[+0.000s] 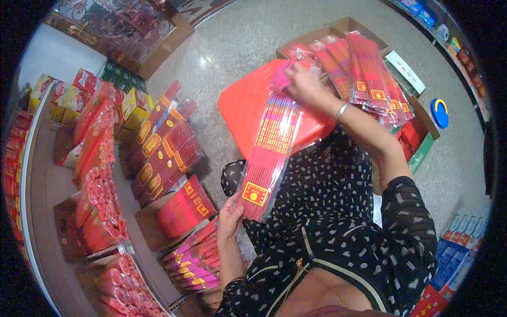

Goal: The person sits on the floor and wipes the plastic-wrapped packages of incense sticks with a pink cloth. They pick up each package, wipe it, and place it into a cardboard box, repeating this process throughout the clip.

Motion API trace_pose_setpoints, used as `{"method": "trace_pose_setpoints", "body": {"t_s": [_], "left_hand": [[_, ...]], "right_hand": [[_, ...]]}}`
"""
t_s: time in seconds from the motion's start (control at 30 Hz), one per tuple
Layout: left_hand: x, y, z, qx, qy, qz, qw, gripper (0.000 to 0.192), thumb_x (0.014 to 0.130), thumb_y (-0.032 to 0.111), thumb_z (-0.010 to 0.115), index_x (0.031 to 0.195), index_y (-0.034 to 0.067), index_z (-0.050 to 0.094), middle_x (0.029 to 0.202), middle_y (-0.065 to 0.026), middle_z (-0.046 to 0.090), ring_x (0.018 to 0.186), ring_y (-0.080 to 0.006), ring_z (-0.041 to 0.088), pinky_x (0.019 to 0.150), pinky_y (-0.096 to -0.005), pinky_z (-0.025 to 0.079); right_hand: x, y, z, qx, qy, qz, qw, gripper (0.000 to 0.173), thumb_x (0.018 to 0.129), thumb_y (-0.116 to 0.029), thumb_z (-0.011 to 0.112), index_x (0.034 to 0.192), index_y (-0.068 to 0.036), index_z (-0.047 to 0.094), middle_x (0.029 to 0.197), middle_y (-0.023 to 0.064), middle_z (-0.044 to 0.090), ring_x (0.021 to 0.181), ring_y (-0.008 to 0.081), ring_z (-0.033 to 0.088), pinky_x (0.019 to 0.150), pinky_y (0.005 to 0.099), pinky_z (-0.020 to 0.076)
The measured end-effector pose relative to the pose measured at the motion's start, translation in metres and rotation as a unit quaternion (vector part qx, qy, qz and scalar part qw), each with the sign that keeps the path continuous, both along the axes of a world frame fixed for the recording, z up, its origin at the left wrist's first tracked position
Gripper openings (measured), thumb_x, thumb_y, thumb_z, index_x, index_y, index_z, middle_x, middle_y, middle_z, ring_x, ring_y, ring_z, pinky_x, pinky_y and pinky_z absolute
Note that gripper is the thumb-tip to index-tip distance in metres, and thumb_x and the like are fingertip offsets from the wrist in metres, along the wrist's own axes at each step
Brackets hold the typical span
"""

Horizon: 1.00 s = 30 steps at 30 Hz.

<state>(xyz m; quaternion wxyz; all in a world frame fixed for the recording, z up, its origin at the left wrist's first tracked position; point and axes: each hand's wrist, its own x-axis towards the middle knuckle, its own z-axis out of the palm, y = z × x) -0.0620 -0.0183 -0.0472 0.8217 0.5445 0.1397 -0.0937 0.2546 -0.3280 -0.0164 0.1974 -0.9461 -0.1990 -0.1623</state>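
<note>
A long clear-wrapped packet of red sticks, likely incense (273, 154), slants across my lap, its upper part over a red plastic stool (241, 103). My left hand (231, 216) grips the lower end, next to a yellow-and-red label. At the upper end my right hand (305, 85) clutches a bunched pink cloth (282, 77), which lies against the packet. The hand and cloth are slightly blurred. Just beyond the stool, a cardboard box (348, 25) holds several similar packets (370, 75), some spilling over its near side.
To the left, shelves (37, 166) bear red packets (99, 198) and maroon boxes (158, 158). An open carton of red sticks (178, 214) sits low beside my left arm. A blue round lid or tub with a yellow handle (439, 114) is on the right. Stocked shelving (455, 43) lines the far right.
</note>
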Motion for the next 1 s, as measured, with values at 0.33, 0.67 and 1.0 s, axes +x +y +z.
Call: {"method": "trace_pose_setpoints", "body": {"t_s": [0.33, 0.67, 1.0], "left_hand": [[0.002, -0.003, 0.001, -0.019, -0.017, 0.106, 0.994, 0.055, 0.083, 0.0, 0.061, 0.133, -0.002, 0.038, 0.119, -0.0164, 0.057, 0.104, -0.0223, 0.06, 0.091, -0.0356, 0.049], [-0.003, 0.001, 0.021, 0.384, -0.079, -0.017, 0.92, 0.051, 0.089, 0.004, 0.052, 0.137, 0.001, 0.038, 0.12, -0.0135, 0.056, 0.101, -0.0172, 0.057, 0.088, -0.0286, 0.045], [0.003, 0.003, 0.046, 0.736, -0.357, -0.243, 0.522, 0.06, 0.07, 0.016, 0.068, 0.126, 0.008, 0.048, 0.143, -0.0198, 0.032, 0.133, -0.0368, 0.029, 0.105, -0.0599, 0.02]], "right_hand": [[-0.173, 0.115, -0.002, 0.06, -0.043, 0.416, 0.906, 0.017, 0.068, -0.02, 0.06, 0.082, -0.01, 0.057, 0.08, 0.0089, 0.052, 0.076, 0.0271, 0.059, 0.059, 0.0406, 0.0504], [0.046, -0.031, -0.004, -0.007, -0.028, -0.063, 0.998, 0.038, 0.079, -0.027, 0.064, 0.113, -0.01, 0.055, 0.106, 0.0167, 0.055, 0.099, 0.0354, 0.058, 0.079, 0.0457, 0.0502], [0.061, -0.05, -0.017, 0.257, -0.01, -0.003, 0.966, 0.032, 0.081, -0.027, 0.06, 0.107, -0.008, 0.06, 0.098, 0.0181, 0.064, 0.094, 0.0352, 0.061, 0.081, 0.0426, 0.0486]]}}
